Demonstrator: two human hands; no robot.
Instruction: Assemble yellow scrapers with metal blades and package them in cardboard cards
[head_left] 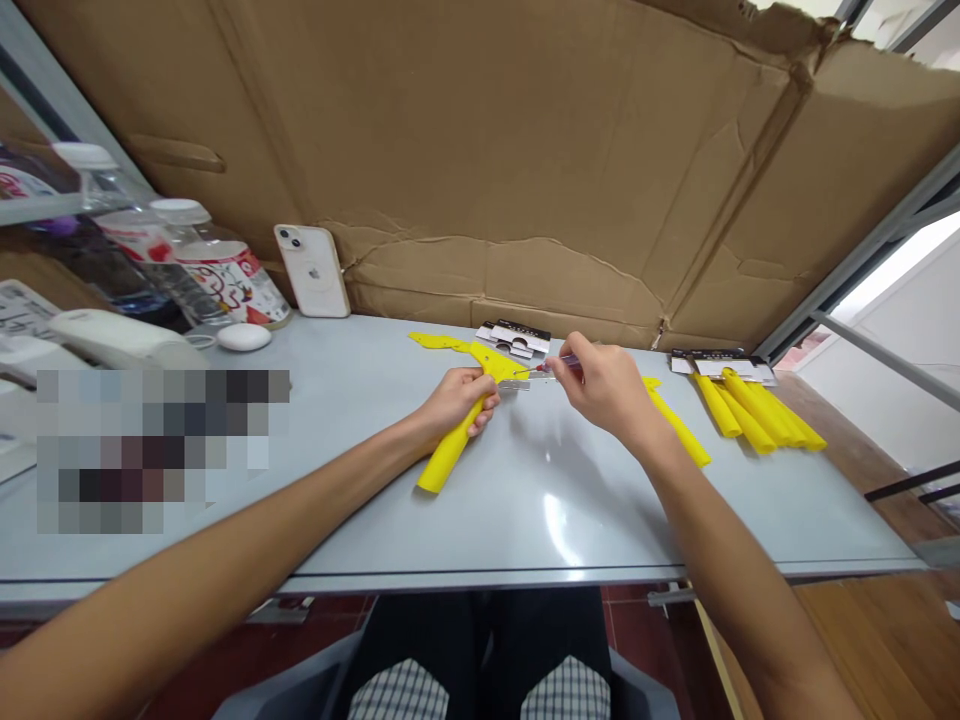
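My left hand (466, 400) is closed around the handle of a yellow plastic scraper-like tool (448, 455), whose wider head points up and right. A clear or metallic strip (516, 385) lies along the head's edge. My right hand (606, 385) grips what looks like a small screwdriver (545, 367); its thin shaft meets the yellow head, while most of its handle is hidden by the fingers. Just behind lie black-and-white cards (517, 338) and a flat yellow piece (439, 342), perhaps part of the same tool. Right of my right hand rests another yellow handled tool (681, 428).
Several yellow handles (757, 410) with printed cards (720, 365) lie at the right. A white phone (313, 272) leans on the cardboard wall (487, 150). Left of it are a white mouse (244, 337), plastic bottles (232, 280), a white device (112, 340) and a blurred-out patch.
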